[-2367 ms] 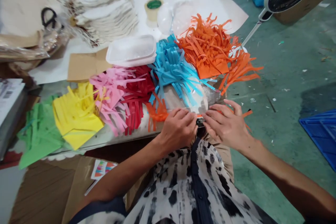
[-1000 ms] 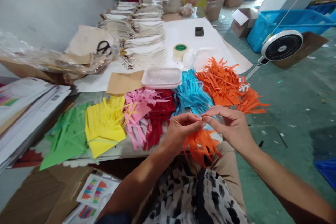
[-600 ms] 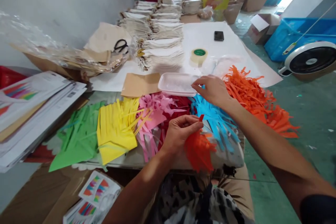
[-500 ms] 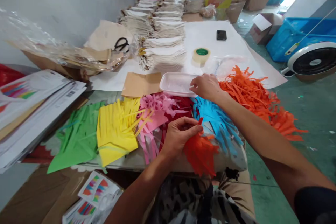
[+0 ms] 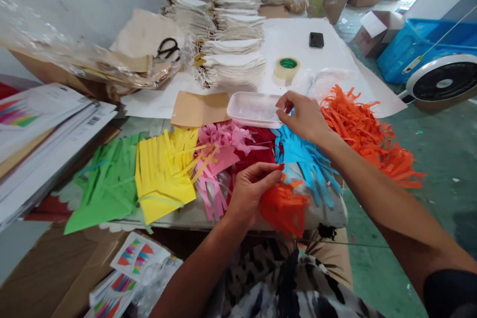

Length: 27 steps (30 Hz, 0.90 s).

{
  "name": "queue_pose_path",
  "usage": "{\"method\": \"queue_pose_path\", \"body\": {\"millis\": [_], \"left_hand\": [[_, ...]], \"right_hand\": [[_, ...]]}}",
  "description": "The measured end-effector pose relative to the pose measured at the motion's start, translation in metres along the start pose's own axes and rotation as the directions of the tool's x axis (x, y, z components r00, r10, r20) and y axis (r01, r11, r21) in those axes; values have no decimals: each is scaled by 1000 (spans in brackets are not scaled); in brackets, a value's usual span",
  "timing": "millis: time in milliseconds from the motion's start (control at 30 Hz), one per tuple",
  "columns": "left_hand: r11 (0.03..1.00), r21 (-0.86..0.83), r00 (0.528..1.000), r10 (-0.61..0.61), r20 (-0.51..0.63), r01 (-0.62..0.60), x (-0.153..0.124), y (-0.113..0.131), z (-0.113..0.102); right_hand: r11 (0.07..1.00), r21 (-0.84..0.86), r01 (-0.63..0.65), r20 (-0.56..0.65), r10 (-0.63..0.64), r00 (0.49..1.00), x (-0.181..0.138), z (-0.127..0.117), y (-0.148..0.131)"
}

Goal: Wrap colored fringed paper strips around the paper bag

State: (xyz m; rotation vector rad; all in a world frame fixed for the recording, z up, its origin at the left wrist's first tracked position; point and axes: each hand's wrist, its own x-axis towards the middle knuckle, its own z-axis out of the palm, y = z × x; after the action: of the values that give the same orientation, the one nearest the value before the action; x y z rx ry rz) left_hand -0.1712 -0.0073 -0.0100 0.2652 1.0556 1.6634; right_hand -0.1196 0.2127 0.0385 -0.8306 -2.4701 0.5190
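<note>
My left hand [image 5: 250, 190] is closed in a pinch on the twisted top of an orange tissue paper tassel [image 5: 285, 206], whose cut strips hang down at the table's front edge. My right hand [image 5: 302, 115] is at the right end of a shallow white plastic tray [image 5: 253, 109]. Its thumb and fingertips are pressed together, and whatever they hold is too small to make out. Fringed tissue paper lies in a row around my hands: green [image 5: 108, 184], yellow [image 5: 164, 171], pink [image 5: 218, 159], dark red [image 5: 257, 151] and blue [image 5: 303, 159].
A heap of orange fringed paper [image 5: 367, 134] lies at the right. Behind the tray are a brown paper sheet [image 5: 199, 108], a tape roll [image 5: 286, 68], stacked white bundles [image 5: 234, 69], scissors [image 5: 168, 49] and a phone [image 5: 316, 39]. A fan [image 5: 443, 82] stands off the table's right side.
My right hand has drawn slightly right at the tray's end, with its fingertips now pinched. My left hand keeps its pinch on the orange tassel. The whole view has shifted a little.
</note>
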Motion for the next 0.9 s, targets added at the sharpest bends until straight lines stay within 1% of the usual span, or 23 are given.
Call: {"method": "queue_pose_path", "body": {"millis": [33,100,167,233,300,367,433,500,600,733,800,900], "left_hand": [[1000,-1,1000,4,-1,-4,-2,-1,1],[1000,13,1000,8,7,-8,-6,-2,4],[999,50,1000,17,17,-18,-11,-5,8],[994,105,999,31,32,-34,-17,-8,13],[986,157,998,44,54,-52,-21,-13,19],[981,186,996,46,82,-61,-26,-19,25],[977,204,993,47,104,-68,-29,-24,31],[966,243,991,67,115,-93,-32,-27,37],[937,321,986,99,135,-138,-36,-28,44],[914,374,981,100,167,-157,-39,-27,50],[904,391,976,107,188,-175,-40,-28,51],[873,434,966,137,221,-223,-41,-31,51]], "right_hand": [[991,131,23,-25,-20,999,-17,-8,-3],[931,360,63,-7,-65,998,-57,-22,-10],[856,516,7,34,-29,999,-98,-33,-15],[760,643,-94,43,87,995,-134,-36,-17],[647,738,-191,54,224,973,-162,-34,-15],[547,799,-250,72,326,943,-181,-29,-13],[484,833,-266,79,373,925,-193,-26,-10],[461,852,-248,69,372,926,-200,-27,-7],[452,869,-202,46,334,942,-207,-31,-4],[431,880,-200,70,298,952,-213,-35,1],[445,871,-206,78,289,954,-216,-38,3],[494,844,-208,78,271,959,-220,-42,5]]}}
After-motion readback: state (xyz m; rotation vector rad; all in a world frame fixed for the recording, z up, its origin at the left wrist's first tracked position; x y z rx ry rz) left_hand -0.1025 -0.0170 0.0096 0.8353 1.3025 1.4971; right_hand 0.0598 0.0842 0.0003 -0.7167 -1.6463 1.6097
